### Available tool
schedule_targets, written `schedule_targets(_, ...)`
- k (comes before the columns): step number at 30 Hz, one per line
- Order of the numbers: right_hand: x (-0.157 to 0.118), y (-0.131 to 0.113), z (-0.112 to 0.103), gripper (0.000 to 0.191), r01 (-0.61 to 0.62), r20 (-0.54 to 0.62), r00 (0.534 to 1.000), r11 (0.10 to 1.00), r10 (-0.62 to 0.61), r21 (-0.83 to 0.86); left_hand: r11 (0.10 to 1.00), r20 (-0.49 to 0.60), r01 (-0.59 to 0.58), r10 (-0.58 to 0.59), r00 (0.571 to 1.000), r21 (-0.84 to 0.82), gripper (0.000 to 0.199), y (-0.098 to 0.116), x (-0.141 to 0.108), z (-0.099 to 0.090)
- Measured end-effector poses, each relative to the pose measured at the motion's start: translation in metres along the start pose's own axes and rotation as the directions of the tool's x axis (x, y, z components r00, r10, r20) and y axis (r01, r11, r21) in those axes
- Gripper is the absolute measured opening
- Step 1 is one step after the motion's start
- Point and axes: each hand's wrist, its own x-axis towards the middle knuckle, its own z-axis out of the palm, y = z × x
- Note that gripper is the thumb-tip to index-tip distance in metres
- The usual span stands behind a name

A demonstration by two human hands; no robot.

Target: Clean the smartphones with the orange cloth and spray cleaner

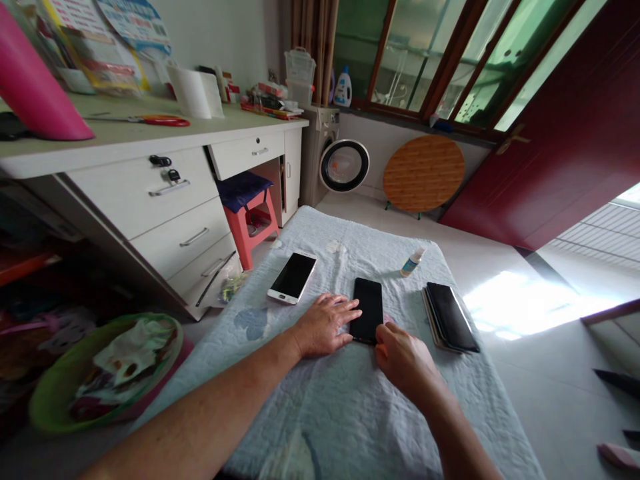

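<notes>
A black phone (367,305) lies screen up on a pale blue quilted cloth (320,413). My left hand (327,325) rests beside it with fingers spread, fingertips touching its left edge. At the phone's lower right corner is my right hand (404,355), its fingers curled; whatever they hold, if anything, is hidden. A white-framed phone (293,276) lies to the left. On the right, a dark phone (451,316) sits on another flat item. Behind them stands a small spray bottle (411,263), slightly tilted in view.
A white desk (195,143) with drawers runs along the left, a pink stool (243,233) by it. A green-rimmed basket (40,400) of cloths stands lower left. Further back are a washing machine (314,153), a round wooden board (424,173) and a red door (540,133).
</notes>
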Motion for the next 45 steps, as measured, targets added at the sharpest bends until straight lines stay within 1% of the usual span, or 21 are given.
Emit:
schedule_targets(5,0.003,-0.009,0.007,0.011,0.056,-0.072,0.996,0.998,-0.054,0.025,1.0,0.005,0.003,-0.004,1.0,0.005,0.053,0.0,0.0,0.001)
schedule_targets(11,0.01,-0.018,0.018,0.009,0.138,-0.139,0.982,0.988,-0.127,0.074,1.0,-0.001,-0.002,0.002,1.0,-0.026,0.054,-0.001,0.001,0.001)
schedule_targets(16,0.017,-0.03,0.023,0.011,0.224,-0.205,0.958,0.968,-0.198,0.111,0.999,-0.01,-0.005,0.005,1.0,-0.033,0.047,-0.001,0.002,0.001)
schedule_targets(18,0.017,-0.032,0.023,0.011,0.236,-0.214,0.954,0.965,-0.208,0.115,0.999,-0.017,-0.009,0.008,1.0,-0.032,0.045,-0.001,0.002,0.0)
schedule_targets(22,0.014,-0.028,0.02,0.009,0.187,-0.181,0.969,0.978,-0.169,0.09,1.0,-0.025,-0.004,0.003,1.0,-0.026,0.046,0.0,0.002,0.0)
schedule_targets(27,0.008,-0.016,0.014,0.008,0.11,-0.098,0.99,0.991,-0.103,0.07,1.0,-0.027,-0.007,0.006,1.0,-0.024,0.052,-0.001,0.002,0.001)
schedule_targets(38,0.002,0.004,0.001,0.007,0.028,0.008,1.0,0.997,-0.029,0.078,1.0,-0.028,0.007,-0.008,1.0,-0.01,0.052,0.001,0.001,0.001)
schedule_targets(42,0.002,0.014,-0.001,0.007,-0.001,0.027,1.0,0.995,-0.002,0.096,1.0,-0.027,0.012,-0.012,1.0,-0.014,0.053,0.001,0.001,0.001)
schedule_targets(45,0.002,0.022,-0.001,0.008,-0.007,0.013,1.0,0.991,0.005,0.131,1.0,-0.023,0.013,-0.013,1.0,-0.019,0.055,0.001,0.001,0.001)
